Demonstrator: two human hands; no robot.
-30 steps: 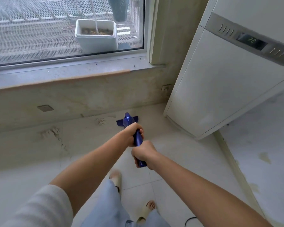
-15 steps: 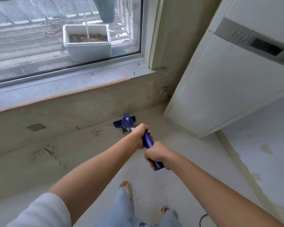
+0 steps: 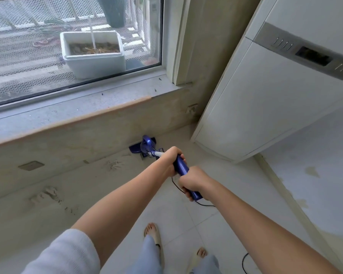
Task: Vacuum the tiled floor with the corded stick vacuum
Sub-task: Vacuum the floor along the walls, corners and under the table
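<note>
- Both hands grip the blue vacuum [image 3: 181, 171] by its handle, one above the other along the shaft.
- The left hand [image 3: 169, 159] is the farther one, its fingers curled round the top of the blue grip where the white tube begins.
- The right hand [image 3: 192, 181] is nearer the person, fist wrapped round the lower end of the handle, whose blue tip shows below the fingers.
- The vacuum slants away and down from the hands; its blue motor body and floor head [image 3: 145, 148] sit on the floor [image 3: 216, 230] right at the foot of the low wall [image 3: 67, 147] under the window [image 3: 73, 42].
- A thin black cord [image 3: 178, 187] drops from the handle between the hands and loops over the tiles; another bit of cord shows at the bottom edge, right of the feet.
- The floor is pale tile, with dusty, smeared patches along the wall base to the left.
- A tall white appliance [image 3: 265, 95] with a grey control strip stands right of the floor head, near but apart from it.
- Outside the glass a white planter [image 3: 93, 60] holding soil rests on the ledge, behind mesh netting.
- Two feet in sandals [image 3: 156, 234] stand on the tiles below the arms; a white sleeve [image 3: 63, 254] covers the upper left arm.
</note>
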